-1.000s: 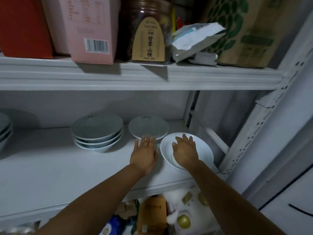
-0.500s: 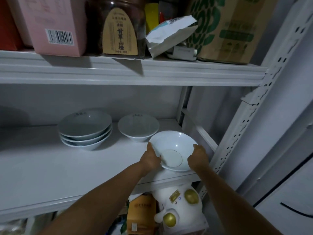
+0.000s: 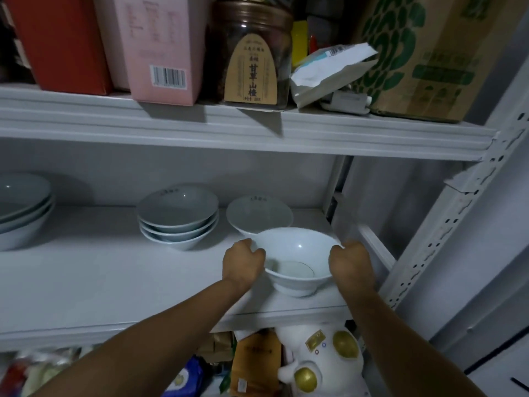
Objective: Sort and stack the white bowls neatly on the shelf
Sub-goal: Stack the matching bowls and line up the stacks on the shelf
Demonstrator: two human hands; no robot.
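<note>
Two hands on one bowl

One white bowl (image 3: 300,247) sits between the hands, near the front right of the shelf (image 3: 86,270). Its small foot is low over the shelf board. I cannot tell if it touches. The left hand (image 3: 243,262) has its grip on the left rim, with fingers curled round the edge. The right hand (image 3: 350,265) does the same on the right rim. So both grips are closed on the bowl, not spread.

The bowl looks hard and shiny, like glazed china. I think it is a bit heavy, smooth and slippery. It could chip or break if it bumped something. The rim is wide and flares out, so its two sides are a good place to hold. A hand under the foot would be safe too.

Just behind it is a lone bowl (image 3: 259,214) of the same shape. To the left is a stack of three bowls (image 3: 177,216). Far left, a pile of bigger bowls (image 3: 23,207) is partly cut off. The held bowl should go down softly and straight, or a pile could wobble.

Up above, a brown jar (image 3: 252,53) and a pink box (image 3: 154,44) stand on the higher shelf (image 3: 229,130).
</note>
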